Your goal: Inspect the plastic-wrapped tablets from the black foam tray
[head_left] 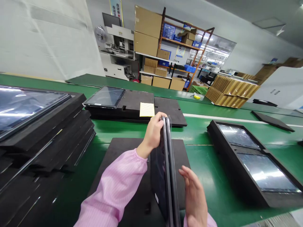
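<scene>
I hold a dark tablet-like panel upright on its edge over a black foam mat on the green table. My left hand grips the panel's far top corner, fingers wrapped over the edge. Against the panel's right face near its lower end rests my right hand, fingers lying flat and apart. A thin clear film seems to sit along that right face.
A stack of black foam trays with a screen on top stands at left. A tray holding two screens lies at right. Beyond sit a tray with one tablet and a yellow sticker sheet. Shelves with cardboard boxes stand behind.
</scene>
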Tool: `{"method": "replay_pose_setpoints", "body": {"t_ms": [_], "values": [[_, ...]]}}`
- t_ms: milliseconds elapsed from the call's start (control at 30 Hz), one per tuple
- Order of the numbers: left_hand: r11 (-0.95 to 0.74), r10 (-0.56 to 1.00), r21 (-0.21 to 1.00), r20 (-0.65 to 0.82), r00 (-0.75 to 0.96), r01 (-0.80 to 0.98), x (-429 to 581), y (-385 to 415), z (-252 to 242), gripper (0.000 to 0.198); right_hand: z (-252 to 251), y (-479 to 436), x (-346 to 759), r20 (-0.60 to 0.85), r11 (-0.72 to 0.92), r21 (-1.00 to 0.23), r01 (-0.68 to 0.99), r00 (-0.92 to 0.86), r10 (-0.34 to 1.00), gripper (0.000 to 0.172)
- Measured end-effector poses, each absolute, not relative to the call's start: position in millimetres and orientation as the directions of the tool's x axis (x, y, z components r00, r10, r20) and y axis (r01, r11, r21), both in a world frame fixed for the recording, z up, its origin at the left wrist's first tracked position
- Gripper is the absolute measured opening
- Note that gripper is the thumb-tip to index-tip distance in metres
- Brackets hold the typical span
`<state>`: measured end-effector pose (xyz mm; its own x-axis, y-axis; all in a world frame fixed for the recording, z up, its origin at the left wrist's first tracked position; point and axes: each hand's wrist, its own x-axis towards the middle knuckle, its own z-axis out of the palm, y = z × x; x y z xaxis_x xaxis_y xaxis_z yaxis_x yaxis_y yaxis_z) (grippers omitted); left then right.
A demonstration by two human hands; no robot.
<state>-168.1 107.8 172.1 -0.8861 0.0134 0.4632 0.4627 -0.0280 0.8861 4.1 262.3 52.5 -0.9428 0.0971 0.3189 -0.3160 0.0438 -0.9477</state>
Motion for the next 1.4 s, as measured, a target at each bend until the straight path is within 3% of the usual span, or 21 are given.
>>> {"method": "replay_pose_setpoints", "body": {"t_ms": [100,267,500,667,800,1200,1400], "values": [[-0.021,0.013,0.880,0.475,-0.880,0.474,-166.9,109.4,171.9,0.015,77.6,257.7,1.3,0.387,0.012,-0.922,-0.387,-0.921,0.034,0.070],[-0.020,0.015,0.875,0.484,-0.875,0.484,-164.6,109.1,173.2,0.015,101.6,237.5,-0.2,0.307,-0.055,-0.952,-0.302,-0.946,-0.108,0.061],[0.004,0.016,0.880,0.476,-0.880,0.476,-161.4,109.0,176.2,0.014,105.6,228.8,-1.7,0.250,-0.058,-0.967,-0.249,-0.968,-0.017,0.057],[-0.002,0.030,0.878,0.479,-0.877,0.479,-159.2,109.4,177.2,0.015,107.4,219.5,2.8,0.212,-0.148,-0.962,-0.228,-0.971,0.114,0.055],[-0.004,0.042,0.869,0.494,-0.868,0.494,-157.7,109.4,178.3,0.015,109.2,217.7,4.3,0.214,-0.175,-0.957,-0.231,-0.971,0.111,0.049],[-0.007,0.069,0.855,0.517,-0.853,0.518,-155.5,109.7,178.5,0.018,102.5,221.2,6.9,0.167,-0.105,-0.977,-0.185,-0.973,0.159,0.051],[-0.041,0.090,0.825,0.566,-0.820,0.564,-154.1,109.7,176.5,0.017,102.1,219.2,9.4,0.165,-0.150,-0.969,-0.195,-0.968,0.188,0.041]]}}
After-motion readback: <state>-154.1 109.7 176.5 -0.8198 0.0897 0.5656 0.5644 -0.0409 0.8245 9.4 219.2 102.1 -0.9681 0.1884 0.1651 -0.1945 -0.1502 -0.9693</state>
